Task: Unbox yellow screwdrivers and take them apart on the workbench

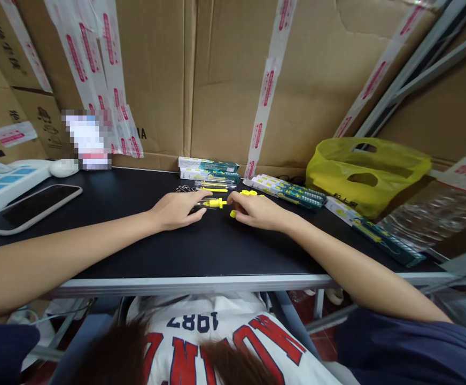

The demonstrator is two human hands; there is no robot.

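Note:
My left hand has its thumb and fingers closed about a clear, pen-like tube with a yellow end, which points toward my other hand. My right hand is curled just across from that yellow tip. A small yellow piece shows at its thumb and fingertips. Behind the right fingers lie more yellow pieces. Past my left fingers are a yellow stick, clear tubes and dark coiled springs or wire. My palms hide part of the things beneath them.
Slim green-and-white boxes stand at the back, with more boxes to the right. A yellow bag and a clear plastic bottle are on the right. Leftward lie a phone and a power strip. Cardboard walls the rear.

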